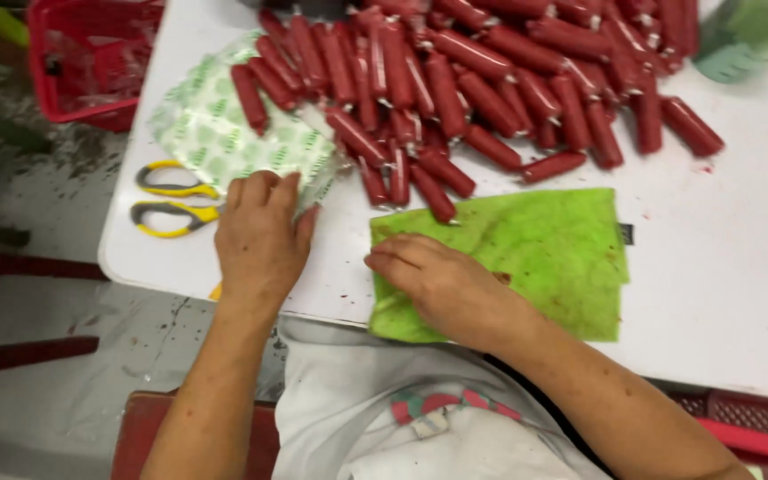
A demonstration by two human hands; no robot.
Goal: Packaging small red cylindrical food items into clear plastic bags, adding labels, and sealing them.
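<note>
White table (pixel 740 293) fills view, stained floor at left. Left hand (pixel 260 240) palm down, fingers together, fingertips pressing near edge of green-patterned plastic bag stack (pixel 215 133) (no pinch visible). Right hand (pixel 442 284) flat on green cloth (pixel 544 249), fingers extended leftward, forearm angled in from lower right. Yellow-handled scissors (pixel 171 203) just beside left hand, at table's left edge. Red sausages (pixel 491 80) heaped beyond both hands, few lying on bags. Red basket (pixel 91 58) off table, far left.
</note>
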